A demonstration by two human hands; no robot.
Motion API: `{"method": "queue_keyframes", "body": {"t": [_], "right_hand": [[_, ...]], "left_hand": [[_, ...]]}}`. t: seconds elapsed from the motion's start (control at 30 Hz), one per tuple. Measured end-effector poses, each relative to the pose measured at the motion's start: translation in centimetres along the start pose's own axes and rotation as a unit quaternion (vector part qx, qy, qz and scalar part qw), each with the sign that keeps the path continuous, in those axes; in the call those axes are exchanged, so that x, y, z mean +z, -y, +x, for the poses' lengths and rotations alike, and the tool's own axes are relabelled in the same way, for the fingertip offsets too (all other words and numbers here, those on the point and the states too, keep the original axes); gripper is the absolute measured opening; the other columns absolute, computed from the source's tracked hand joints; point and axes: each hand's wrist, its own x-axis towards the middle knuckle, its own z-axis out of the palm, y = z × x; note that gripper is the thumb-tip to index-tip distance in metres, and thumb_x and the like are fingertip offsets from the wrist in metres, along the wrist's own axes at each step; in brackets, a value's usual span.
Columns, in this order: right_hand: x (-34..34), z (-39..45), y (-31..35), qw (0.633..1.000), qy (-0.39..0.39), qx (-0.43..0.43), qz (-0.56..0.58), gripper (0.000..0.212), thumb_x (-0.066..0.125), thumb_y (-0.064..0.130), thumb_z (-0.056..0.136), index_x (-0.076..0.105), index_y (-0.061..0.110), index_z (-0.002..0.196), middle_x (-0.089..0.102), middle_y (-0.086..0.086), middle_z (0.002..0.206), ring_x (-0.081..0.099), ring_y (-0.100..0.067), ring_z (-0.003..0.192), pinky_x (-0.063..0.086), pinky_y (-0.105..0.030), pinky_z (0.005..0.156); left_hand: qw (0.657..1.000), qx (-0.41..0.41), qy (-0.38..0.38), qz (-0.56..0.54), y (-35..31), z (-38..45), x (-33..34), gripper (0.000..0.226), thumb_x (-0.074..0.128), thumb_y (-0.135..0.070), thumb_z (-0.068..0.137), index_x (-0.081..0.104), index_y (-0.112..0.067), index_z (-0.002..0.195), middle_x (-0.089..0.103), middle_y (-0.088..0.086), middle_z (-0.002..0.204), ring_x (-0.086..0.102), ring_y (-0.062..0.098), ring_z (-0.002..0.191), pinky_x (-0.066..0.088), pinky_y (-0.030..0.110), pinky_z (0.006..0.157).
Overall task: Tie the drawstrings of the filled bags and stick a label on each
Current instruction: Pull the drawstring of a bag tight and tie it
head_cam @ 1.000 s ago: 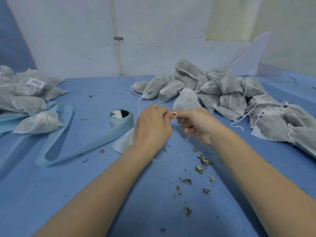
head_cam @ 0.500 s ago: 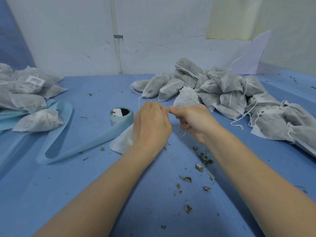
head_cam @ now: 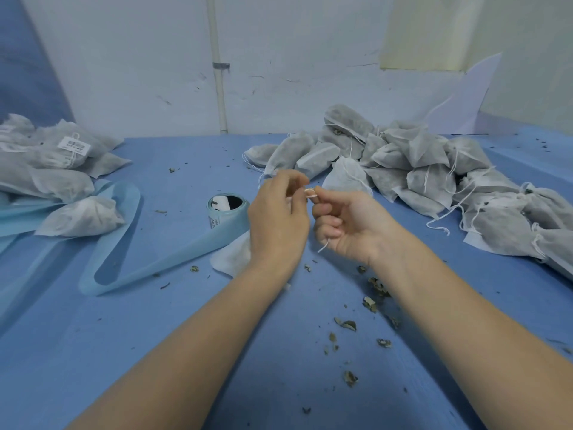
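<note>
Blue cloth covers the bench (head_cam: 155,352), strewn with dried crumbs (head_cam: 370,304). Above it, the right hand (head_cam: 350,228) pinches a thin white drawstring (head_cam: 310,192); the left hand (head_cam: 277,221) apparently pinches it too. Its light, soft bag (head_cam: 231,259) lies beneath: best held by the string. Beyond, a label roll (head_cam: 228,209), untied bags (head_cam: 428,169), and left, a labelled bag (head_cam: 74,145), print unreadable.

A blue-covered table (head_cam: 186,336) meets a scuffed white wall (head_cam: 139,72) with a vertical pipe (head_cam: 218,88).

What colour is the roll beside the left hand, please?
Light blue roll, seen in the head view.
</note>
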Motion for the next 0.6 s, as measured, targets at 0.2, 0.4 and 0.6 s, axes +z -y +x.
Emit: {"method": "queue_keyframes", "body": {"t": [0.2,0.4,0.6], "right_hand": [[-0.4,-0.2,0.7,0.999,-0.019,-0.028,-0.017,0.023,0.052,0.017,0.095,0.054,0.010,0.074,0.035,0.006,0.051,0.021,-0.002,0.037,0.016,-0.012,0.035],[-0.4,-0.3,0.5,0.949,-0.110,-0.168,-0.242,0.015,0.068,0.016,0.086,0.066,0.009,0.073,0.042,0.003,0.059,0.032,-0.006,0.044,0.027,-0.017,0.044],[-1.0,-0.8,0.7,0.926,-0.079,-0.258,-0.265,0.012,0.076,0.026,0.079,0.075,0.014,0.077,0.065,0.006,0.070,0.060,-0.004,0.068,0.052,-0.017,0.070]], "left_hand": [[0.999,0.048,-0.022,0.004,-0.1,-0.3,0.0,0.010,0.065,-0.016,0.085,0.074,-0.017,0.088,0.066,-0.014,0.078,0.053,-0.001,0.079,0.036,0.005,0.072],[0.948,0.238,-0.050,0.206,0.6,0.2,-0.4,0.006,0.070,-0.004,0.078,0.073,-0.001,0.074,0.071,0.012,0.095,0.067,0.029,0.084,0.049,0.031,0.071],[0.972,0.130,-0.051,0.187,0.1,0.4,-0.4,0.011,0.066,-0.021,0.087,0.074,-0.015,0.084,0.057,0.002,0.105,0.045,0.027,0.101,0.032,0.022,0.081]]}}
